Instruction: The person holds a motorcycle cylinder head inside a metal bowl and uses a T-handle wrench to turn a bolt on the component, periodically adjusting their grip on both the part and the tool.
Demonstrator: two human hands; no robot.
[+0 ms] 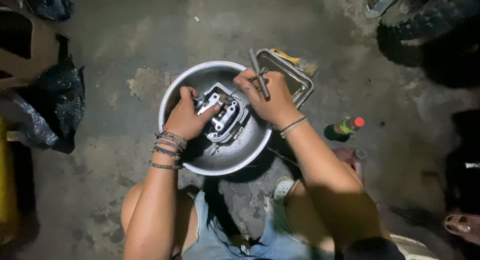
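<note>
Inside the round metal basin on the floor, grey engine part gripped at its left side by the left hand, right hand just right of it, closed around a slim tool angled up and away.

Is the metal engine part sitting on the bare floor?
No, the engine part lies inside a round metal bowl, steadied by the left hand.
</note>
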